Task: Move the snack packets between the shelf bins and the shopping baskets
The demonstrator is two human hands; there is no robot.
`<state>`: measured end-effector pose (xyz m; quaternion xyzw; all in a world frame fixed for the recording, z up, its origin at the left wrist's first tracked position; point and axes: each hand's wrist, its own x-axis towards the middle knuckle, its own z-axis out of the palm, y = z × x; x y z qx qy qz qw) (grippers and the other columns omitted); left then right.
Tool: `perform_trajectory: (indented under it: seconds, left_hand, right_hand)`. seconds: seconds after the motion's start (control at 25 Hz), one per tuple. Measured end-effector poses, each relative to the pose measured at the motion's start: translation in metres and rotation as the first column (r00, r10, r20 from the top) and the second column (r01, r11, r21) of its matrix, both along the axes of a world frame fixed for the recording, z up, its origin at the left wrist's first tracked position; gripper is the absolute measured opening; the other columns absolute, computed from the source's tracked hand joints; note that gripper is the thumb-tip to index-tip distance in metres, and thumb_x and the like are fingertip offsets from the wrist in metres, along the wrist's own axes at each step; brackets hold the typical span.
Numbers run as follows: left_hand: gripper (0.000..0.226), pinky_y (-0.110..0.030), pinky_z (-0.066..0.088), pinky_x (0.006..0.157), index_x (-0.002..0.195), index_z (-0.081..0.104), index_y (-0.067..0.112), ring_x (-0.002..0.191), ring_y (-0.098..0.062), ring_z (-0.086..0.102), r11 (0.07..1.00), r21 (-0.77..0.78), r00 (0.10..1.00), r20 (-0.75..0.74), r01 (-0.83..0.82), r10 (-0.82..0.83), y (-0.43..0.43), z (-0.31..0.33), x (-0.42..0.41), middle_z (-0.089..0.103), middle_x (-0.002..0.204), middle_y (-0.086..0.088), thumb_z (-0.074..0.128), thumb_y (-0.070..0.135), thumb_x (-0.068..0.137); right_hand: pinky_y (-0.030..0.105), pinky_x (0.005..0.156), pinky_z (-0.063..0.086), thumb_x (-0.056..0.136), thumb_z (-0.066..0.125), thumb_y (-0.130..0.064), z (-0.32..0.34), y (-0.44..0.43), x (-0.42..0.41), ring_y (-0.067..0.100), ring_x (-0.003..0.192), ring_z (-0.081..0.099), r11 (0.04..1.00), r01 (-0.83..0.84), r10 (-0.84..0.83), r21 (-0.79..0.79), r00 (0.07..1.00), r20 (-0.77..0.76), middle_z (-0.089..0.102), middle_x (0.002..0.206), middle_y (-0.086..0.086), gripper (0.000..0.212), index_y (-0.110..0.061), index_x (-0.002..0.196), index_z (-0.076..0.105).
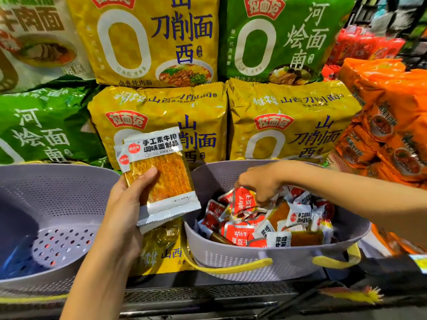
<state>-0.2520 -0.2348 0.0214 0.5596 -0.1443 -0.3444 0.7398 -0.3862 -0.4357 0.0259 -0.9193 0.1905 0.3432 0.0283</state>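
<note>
Right now the fingers (147, 179) of the left hand (124, 204) are curling round a small stack of flat packets (161, 176), thumb pressing across the front and the rest hidden behind, so the stack is standing upright and fanned a little. It is hovering clear of both baskets, which I take as a way of keeping picked stock in reserve while the other hand is working.

At three o'clock from it, the right hand (258, 181) is reaching down, its fingers (261, 195) bending over and seemingly pinching a red packet (243, 200) at the top of the heap. That heap of snack packets is filling the right basket (277, 252), whose yellow handle (242, 267) is hanging down at six o'clock.

At nine o'clock the left basket (46, 181) is showing its holed floor, probably the destination.

Beyond, at twelve o'clock, large noodle bags (159, 105) are lying stacked on the shelf.
</note>
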Motion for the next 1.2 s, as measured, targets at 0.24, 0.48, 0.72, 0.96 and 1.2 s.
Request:
perform_trajectory:
  seconds: [0.24,0.48,0.72,0.96,1.2]
  left_hand:
    - [0.033,-0.039,0.053,0.083,0.117,0.062,0.016,0.084,-0.016,0.07,1.0,-0.006,1.0,0.002,0.016,-0.016,0.001,-0.002,-0.001,0.074,0.096,0.0,0.058,0.022,0.085]
    - [0.033,-0.036,0.053,0.08,0.118,0.061,0.016,0.082,-0.014,0.071,1.0,-0.023,1.0,0.015,0.019,-0.019,0.005,-0.001,-0.003,0.074,0.095,0.001,0.058,0.021,0.086]
    - [0.033,-0.031,0.058,0.076,0.119,0.061,0.014,0.082,-0.013,0.07,0.999,-0.047,1.0,0.008,0.005,-0.004,0.004,0.003,-0.009,0.073,0.098,0.0,0.058,0.02,0.086]
    - [0.024,-0.031,0.058,0.067,0.11,0.063,0.015,0.072,-0.013,0.071,0.999,-0.033,1.0,0.0,-0.021,0.021,0.011,0.01,-0.021,0.075,0.086,0.001,0.057,0.019,0.087]
    - [0.014,-0.028,0.059,0.059,0.101,0.063,0.019,0.068,-0.013,0.071,0.997,0.0,0.997,-0.001,-0.083,0.083,0.026,0.011,-0.027,0.075,0.082,0.003,0.055,0.019,0.089]
  right_hand:
    - [0.023,0.06,0.039,0.078,0.068,-0.007,-0.003,-0.005,0.004,0.023,0.089,0.054,0.998,0.054,-0.048,0.036,0.99,-0.133,0.057,0.093,0.005,0.04,-0.012,0.115,0.053]
    - [0.026,0.053,0.034,0.081,0.067,-0.016,0.001,-0.008,-0.006,0.016,0.075,0.046,1.0,0.021,-0.022,-0.02,0.998,-0.054,0.044,0.08,-0.003,0.024,-0.019,0.08,0.043]
    - [0.023,0.059,0.044,0.079,0.07,-0.001,0.022,-0.026,-0.026,0.006,0.063,0.055,0.89,0.133,-0.278,0.437,0.916,0.288,0.061,0.069,-0.001,0.012,-0.006,0.077,0.06]
    - [0.03,0.061,0.048,0.083,0.068,-0.006,-0.02,-0.014,-0.01,0.013,0.062,0.058,0.786,0.2,-0.429,0.586,0.859,0.281,0.064,0.074,0.011,0.01,-0.004,0.078,0.06]
    - [0.043,0.078,0.051,0.079,0.071,-0.012,-0.017,-0.015,-0.011,0.03,0.078,0.063,0.85,0.151,-0.314,0.504,0.914,0.255,0.066,0.098,0.028,0.026,0.006,0.096,0.06]
